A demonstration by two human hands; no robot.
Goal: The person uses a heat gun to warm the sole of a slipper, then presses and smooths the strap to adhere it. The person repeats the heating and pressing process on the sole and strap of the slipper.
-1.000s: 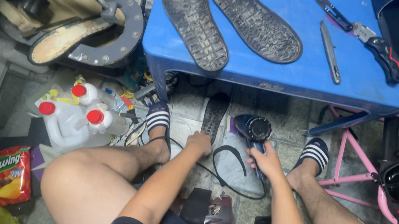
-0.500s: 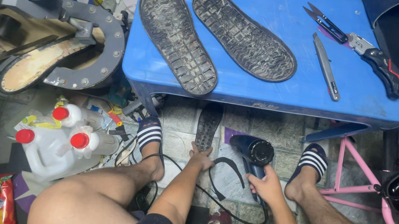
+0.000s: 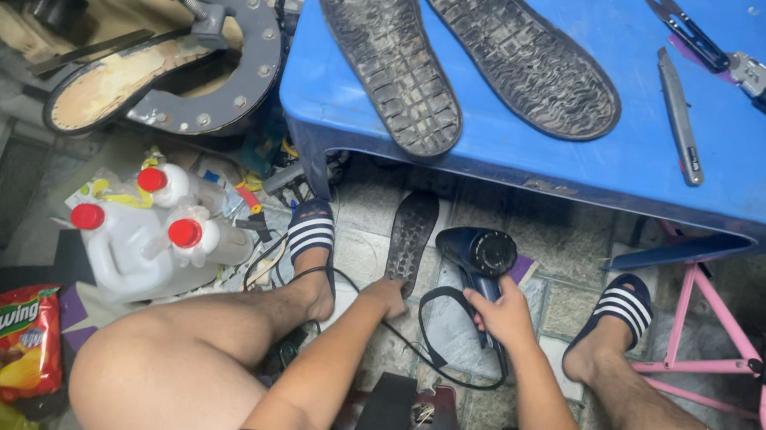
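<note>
head view: right hand [image 3: 501,316] clamped round the handle of a dark blue hair dryer [image 3: 476,255], low between the feet, its cord [image 3: 429,348] looping on the tiled floor; left hand [image 3: 384,296] gripping the near end of a dark insole [image 3: 411,237] just beside it; two worn soles [image 3: 388,44] on the blue table [image 3: 555,150] above

Two soles [image 3: 458,49] lie on the table [image 3: 554,155], left of the cutters [image 3: 729,65].

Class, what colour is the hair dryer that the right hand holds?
Dark navy blue hair dryer, gripped by the right hand; head view.
</note>
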